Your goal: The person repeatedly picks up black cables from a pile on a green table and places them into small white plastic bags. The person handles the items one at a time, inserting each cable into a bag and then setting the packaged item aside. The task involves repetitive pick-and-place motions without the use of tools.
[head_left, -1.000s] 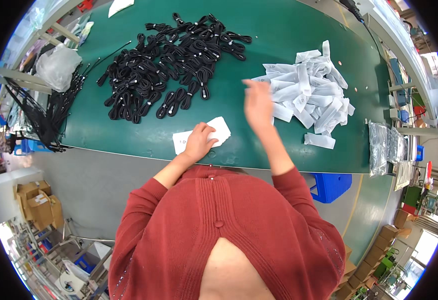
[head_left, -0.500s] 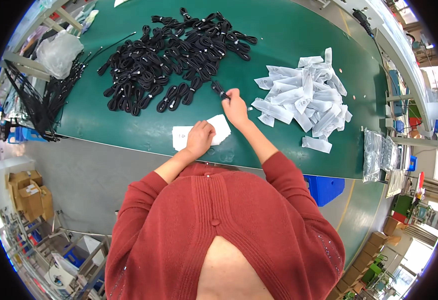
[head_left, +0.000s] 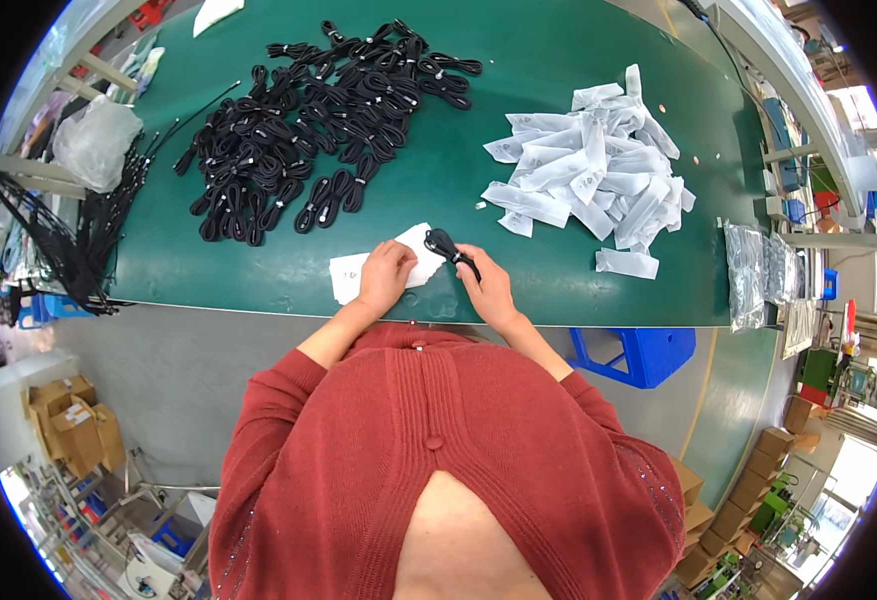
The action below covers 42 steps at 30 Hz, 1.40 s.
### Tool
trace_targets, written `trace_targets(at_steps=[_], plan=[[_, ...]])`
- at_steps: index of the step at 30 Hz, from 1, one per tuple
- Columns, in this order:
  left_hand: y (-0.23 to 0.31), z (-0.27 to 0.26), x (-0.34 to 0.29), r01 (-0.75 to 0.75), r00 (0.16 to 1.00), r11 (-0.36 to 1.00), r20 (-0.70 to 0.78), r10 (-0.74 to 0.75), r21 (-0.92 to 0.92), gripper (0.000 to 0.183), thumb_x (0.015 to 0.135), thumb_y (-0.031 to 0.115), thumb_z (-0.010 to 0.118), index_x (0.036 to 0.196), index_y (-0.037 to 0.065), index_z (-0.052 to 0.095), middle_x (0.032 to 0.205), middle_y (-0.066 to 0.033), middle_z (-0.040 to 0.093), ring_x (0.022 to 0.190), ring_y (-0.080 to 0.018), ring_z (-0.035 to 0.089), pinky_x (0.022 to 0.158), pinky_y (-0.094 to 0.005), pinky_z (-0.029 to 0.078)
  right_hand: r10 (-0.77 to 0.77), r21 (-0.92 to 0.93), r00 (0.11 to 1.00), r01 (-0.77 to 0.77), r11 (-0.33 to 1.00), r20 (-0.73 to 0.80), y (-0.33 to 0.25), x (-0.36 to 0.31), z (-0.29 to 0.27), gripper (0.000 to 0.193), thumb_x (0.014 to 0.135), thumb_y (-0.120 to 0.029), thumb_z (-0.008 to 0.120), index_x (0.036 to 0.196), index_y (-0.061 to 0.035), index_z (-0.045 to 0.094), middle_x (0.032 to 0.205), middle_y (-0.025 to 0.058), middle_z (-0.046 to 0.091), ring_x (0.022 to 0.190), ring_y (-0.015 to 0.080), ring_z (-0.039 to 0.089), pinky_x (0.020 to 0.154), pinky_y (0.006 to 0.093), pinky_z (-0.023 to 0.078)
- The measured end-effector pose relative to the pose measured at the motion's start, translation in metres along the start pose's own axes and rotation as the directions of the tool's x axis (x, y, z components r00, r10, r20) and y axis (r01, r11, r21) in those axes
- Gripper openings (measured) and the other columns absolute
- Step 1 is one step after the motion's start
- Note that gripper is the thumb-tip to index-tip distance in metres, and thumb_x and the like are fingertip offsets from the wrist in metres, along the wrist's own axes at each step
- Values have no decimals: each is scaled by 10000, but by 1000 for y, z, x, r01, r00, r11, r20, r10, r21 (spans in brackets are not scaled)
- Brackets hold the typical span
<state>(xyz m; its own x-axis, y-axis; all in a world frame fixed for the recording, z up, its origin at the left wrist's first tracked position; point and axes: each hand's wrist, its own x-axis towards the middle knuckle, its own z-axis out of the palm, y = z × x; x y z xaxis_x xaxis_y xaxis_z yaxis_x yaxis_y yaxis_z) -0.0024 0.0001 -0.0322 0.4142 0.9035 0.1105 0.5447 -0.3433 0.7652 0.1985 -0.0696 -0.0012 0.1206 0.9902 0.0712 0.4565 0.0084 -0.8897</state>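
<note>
Near the front edge of the green table, my right hand (head_left: pixel 489 292) is closed round one end of a coiled black cable (head_left: pixel 443 244), whose looped end points away from me. Just left of it, my left hand (head_left: pixel 386 276) lies over a small stack of flat white bags (head_left: pixel 349 276), fingers curled and pinching at a bag's edge. The fingertips are partly hidden. The cable's looped end is over the stack's right side. Beyond, a large heap of coiled black cables (head_left: pixel 259 145) covers the table's left part. A pile of white packed bags (head_left: pixel 599 160) lies to the right.
Loose black cables (head_left: pixel 84 240) hang over the table's left edge by a crumpled clear plastic bag (head_left: pixel 99 140). Clear plastic packs (head_left: pixel 746 275) sit at the right end. A blue stool (head_left: pixel 649 358) stands under the front edge of the green table (head_left: pixel 219 278).
My right hand has drawn the black cable toward me, away from the heap, to the bag stack. My left hand has stayed on the white bags. The view has shifted slightly.
</note>
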Motion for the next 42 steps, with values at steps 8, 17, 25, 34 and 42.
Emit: trace_targets(at_steps=[8, 17, 25, 34, 42], plan=[[0, -6, 1, 147, 988, 961, -2, -152, -235, 72, 841, 38, 672, 873, 9, 614, 831, -112, 603, 718, -264, 603, 660, -354, 483, -133, -259, 967, 189, 947, 218, -3, -1, -12, 252, 902, -147, 624, 1149, -102, 606, 928, 107, 642, 828, 323, 633, 703, 419, 504], [23, -24, 4, -265, 964, 961, 14, 267, -77, 129, 771, -18, 673, 859, 37, 596, 911, -99, 608, 905, -297, 562, 791, -378, 462, 296, 193, 823, -431, 881, 485, 8, 7, -9, 205, 946, -176, 603, 1117, -62, 616, 947, 63, 662, 717, 123, 617, 653, 294, 474], [43, -30, 16, -223, 973, 965, -89, 213, -136, 134, 779, -17, 671, 874, 42, 596, 976, -91, 623, 929, -287, 554, 814, -365, 452, 41, 419, 973, -136, 898, 227, -9, 11, 3, 340, 889, -90, 692, 1184, 4, 551, 885, 25, 544, 690, 64, 524, 622, 227, 445], [73, -36, 51, -68, 997, 858, -73, 36, -509, 53, 886, 27, 626, 934, 17, 605, 1032, -68, 602, 881, -134, 553, 767, -262, 460, -301, 98, 944, 315, 944, -133, -37, 54, -9, 161, 843, -26, 683, 987, -11, 611, 914, 95, 603, 760, 162, 582, 652, 271, 474], [15, -21, 14, 107, 993, 992, 57, -104, -67, 237, 800, 56, 727, 1016, 53, 628, 985, -111, 578, 898, -248, 588, 769, -326, 494, -332, -577, 755, -75, 813, -566, -22, 93, -116, 237, 880, -35, 576, 1109, -36, 634, 977, 181, 559, 920, 326, 564, 793, 423, 472]])
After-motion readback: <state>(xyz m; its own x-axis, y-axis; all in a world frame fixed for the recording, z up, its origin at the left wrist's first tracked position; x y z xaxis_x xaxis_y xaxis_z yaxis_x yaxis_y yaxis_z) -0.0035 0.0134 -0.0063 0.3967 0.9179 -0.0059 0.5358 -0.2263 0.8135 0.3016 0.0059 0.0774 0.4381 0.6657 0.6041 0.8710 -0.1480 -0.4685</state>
